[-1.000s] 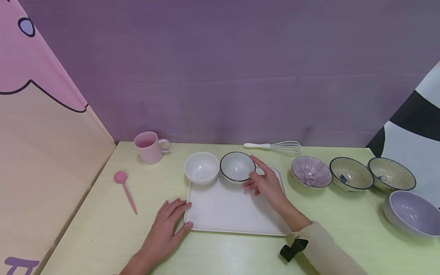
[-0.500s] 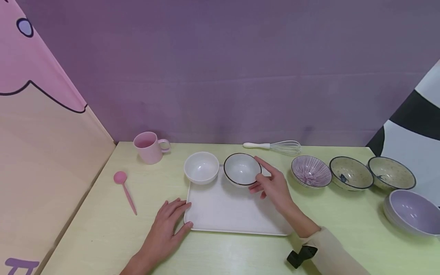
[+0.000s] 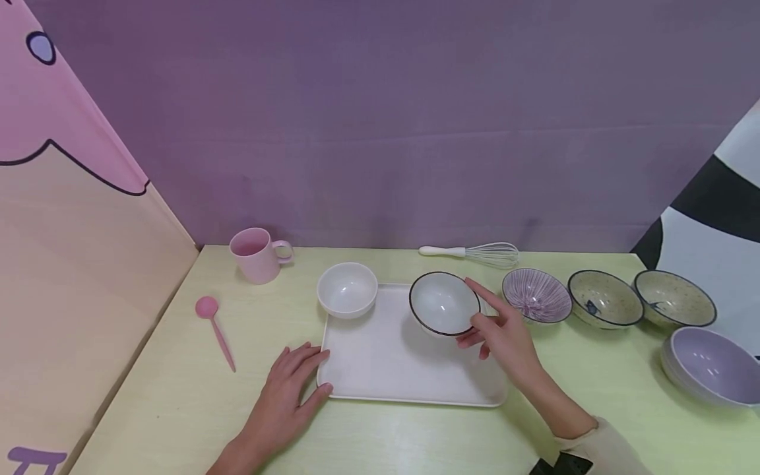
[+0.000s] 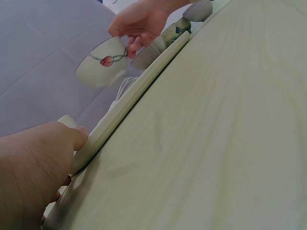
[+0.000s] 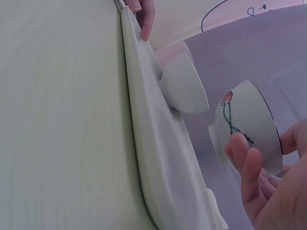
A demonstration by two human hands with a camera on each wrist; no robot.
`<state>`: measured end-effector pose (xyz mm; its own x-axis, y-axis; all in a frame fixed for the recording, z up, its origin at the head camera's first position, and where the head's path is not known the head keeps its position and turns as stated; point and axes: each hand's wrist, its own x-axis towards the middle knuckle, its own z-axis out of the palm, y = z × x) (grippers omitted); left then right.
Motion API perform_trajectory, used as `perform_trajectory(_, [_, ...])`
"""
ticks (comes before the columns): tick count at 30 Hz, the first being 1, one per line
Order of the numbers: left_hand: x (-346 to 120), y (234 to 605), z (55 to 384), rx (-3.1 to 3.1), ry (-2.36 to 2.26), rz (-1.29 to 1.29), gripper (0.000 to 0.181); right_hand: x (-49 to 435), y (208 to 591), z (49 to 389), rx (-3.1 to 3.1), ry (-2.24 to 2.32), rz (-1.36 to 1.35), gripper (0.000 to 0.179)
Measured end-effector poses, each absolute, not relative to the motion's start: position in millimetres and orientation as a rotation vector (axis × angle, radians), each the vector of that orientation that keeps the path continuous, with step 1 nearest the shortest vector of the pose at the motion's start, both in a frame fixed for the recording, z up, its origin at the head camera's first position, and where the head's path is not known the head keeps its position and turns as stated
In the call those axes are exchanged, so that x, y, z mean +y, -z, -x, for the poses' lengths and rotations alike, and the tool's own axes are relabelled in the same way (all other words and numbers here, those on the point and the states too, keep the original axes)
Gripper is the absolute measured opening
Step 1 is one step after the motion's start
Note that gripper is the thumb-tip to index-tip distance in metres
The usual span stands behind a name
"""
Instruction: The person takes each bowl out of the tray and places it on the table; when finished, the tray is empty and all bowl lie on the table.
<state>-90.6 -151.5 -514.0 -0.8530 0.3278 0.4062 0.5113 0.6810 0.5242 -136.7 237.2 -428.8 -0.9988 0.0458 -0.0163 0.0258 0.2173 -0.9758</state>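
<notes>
My right hand (image 3: 505,333) grips the right side of a white bowl (image 3: 444,303) with a dark rim, fingers underneath and thumb at the rim. In the right wrist view this bowl (image 5: 249,127) hangs in the air above the white tray (image 3: 386,363), a red and green pattern on its outside. A plain white bowl (image 3: 347,290) stands at the tray's back left corner. At the tray's left edge rests my left hand (image 3: 291,392), its fingers extended onto the rim; part of it is hidden in the left wrist view.
On the left are a pink mug (image 3: 256,254) and a pink spoon (image 3: 215,330). A whisk (image 3: 475,253) lies along the back. To the right stand a purple-striped bowl (image 3: 537,295), two speckled bowls (image 3: 605,300) and a lilac bowl (image 3: 712,366).
My right hand has lifted the dark-rimmed bowl from beside the plain white bowl and carried it right and nearer to me. The left hand stays at the tray's edge.
</notes>
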Motion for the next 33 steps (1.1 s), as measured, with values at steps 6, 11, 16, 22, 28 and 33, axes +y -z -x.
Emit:
perform_trajectory(6, [-151.5,515.2,91.1,-2.611,0.942,0.669,0.051,249.1,425.8,120.3,-2.43,-1.937,0.07,0.075])
perform_trajectory(11, [-151.6,515.5,90.9,-2.62,0.949,0.662,0.051,261.4,427.6,106.7,-2.447,-1.901,0.071,0.073])
perform_trajectory(16, [-151.8,515.9,91.1,-2.622,0.943,0.664,0.051,275.9,433.9,94.3,-2.426,-1.883,0.067,0.075])
perform_trajectory(22, [-152.5,516.0,90.9,-2.613,0.949,0.667,0.05,293.3,443.2,81.2,-2.415,-1.874,0.102,0.076])
perform_trajectory(28, [-152.5,516.2,89.9,-2.62,0.953,0.668,0.051,311.2,450.9,65.8,-2.432,-1.833,0.158,0.074])
perform_trajectory(33, [-151.9,515.4,90.2,-2.608,0.948,0.673,0.05,323.8,456.5,54.6,-2.44,-1.814,0.232,0.072])
